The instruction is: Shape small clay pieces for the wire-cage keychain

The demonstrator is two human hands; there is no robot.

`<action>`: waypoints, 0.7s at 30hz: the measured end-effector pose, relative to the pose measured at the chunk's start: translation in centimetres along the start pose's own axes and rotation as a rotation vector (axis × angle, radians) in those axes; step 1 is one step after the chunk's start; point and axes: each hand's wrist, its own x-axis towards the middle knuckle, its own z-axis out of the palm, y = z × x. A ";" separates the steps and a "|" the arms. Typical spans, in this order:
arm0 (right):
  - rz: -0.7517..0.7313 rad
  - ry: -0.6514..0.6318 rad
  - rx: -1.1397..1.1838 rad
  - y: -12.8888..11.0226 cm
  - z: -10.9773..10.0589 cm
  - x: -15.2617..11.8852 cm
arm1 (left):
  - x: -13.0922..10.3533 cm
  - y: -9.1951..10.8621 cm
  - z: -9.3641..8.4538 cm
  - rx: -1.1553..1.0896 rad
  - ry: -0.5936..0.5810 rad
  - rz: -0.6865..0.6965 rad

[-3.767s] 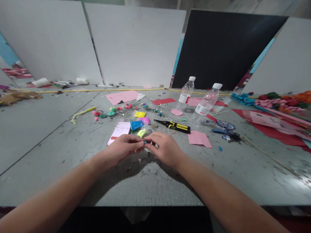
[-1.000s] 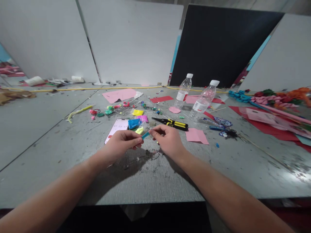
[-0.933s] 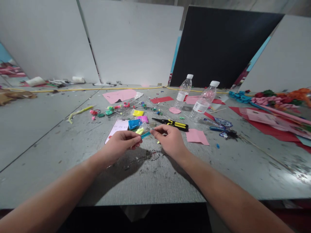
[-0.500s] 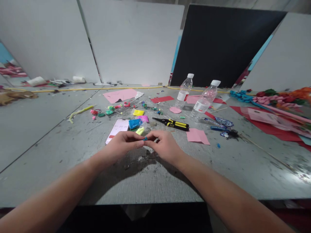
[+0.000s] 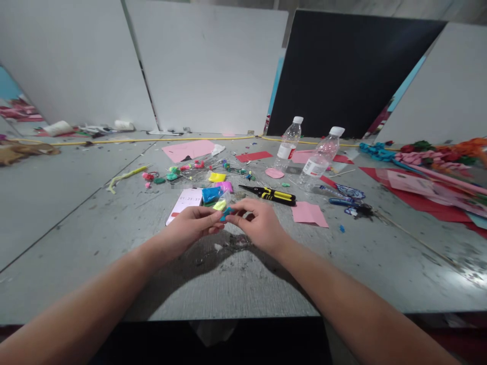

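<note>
A small lump of blue modelling clay (image 5: pixel 225 213) is pinched between both hands above the table. My left hand (image 5: pixel 196 222) grips its left side with thumb and fingers closed. On the other side, my right hand (image 5: pixel 258 223) holds it with thumb and forefinger. Just beyond the fingers lie a blue clay packet (image 5: pixel 211 194), a magenta packet (image 5: pixel 224 186), a bright yellow one (image 5: pixel 217 177) and a pale yellow piece (image 5: pixel 219 205). A phone (image 5: pixel 185 202) showing a timer lies partly behind my left hand.
Black and yellow pliers (image 5: pixel 272 194) lie right of the packets, near a pink paper square (image 5: pixel 309 214). Two plastic bottles, one nearer (image 5: pixel 318 157) and one farther (image 5: pixel 288 144), stand behind. Small colourful clay pieces (image 5: pixel 173 174) lie back left; paper flowers (image 5: pixel 433 154) lie far right.
My fingers have shifted around the blue clay, and more of it shows between them. The left fingertips have dropped slightly beneath it. Things on the table stay in place.
</note>
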 end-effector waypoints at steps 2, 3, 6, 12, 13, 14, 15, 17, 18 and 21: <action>-0.046 -0.029 -0.022 -0.2 0.2 -0.2 | 0.0 -0.1 0.0 -0.029 -0.001 -0.008; -0.071 -0.043 -0.034 -0.3 0.3 -0.2 | 0.0 -0.1 0.0 -0.040 0.002 -0.011; -0.141 -0.089 -0.073 -0.4 0.1 -0.3 | 0.0 -0.1 0.0 -0.056 0.022 -0.009; -0.155 -0.084 -0.127 -0.1 0.0 -0.4 | 0.0 0.1 0.1 -0.061 0.044 0.010; -0.149 -0.087 -0.134 0.0 0.1 -0.4 | -0.1 0.1 0.1 -0.063 0.041 0.011; -0.148 -0.101 -0.140 0.0 0.1 -0.4 | -0.1 0.2 0.1 -0.063 0.034 0.011; -0.151 -0.123 -0.146 0.0 0.1 -0.3 | -0.1 0.1 0.0 -0.061 0.025 0.008; -0.160 -0.162 -0.162 0.0 0.0 -0.3 | -0.1 0.1 -0.1 -0.047 -0.001 -0.002; -0.159 -0.165 -0.172 0.0 -0.1 -0.2 | -0.1 0.0 -0.1 -0.036 -0.014 -0.008; -0.132 -0.103 -0.200 0.1 -0.5 0.0 | -0.1 -0.3 -0.3 0.015 -0.045 -0.024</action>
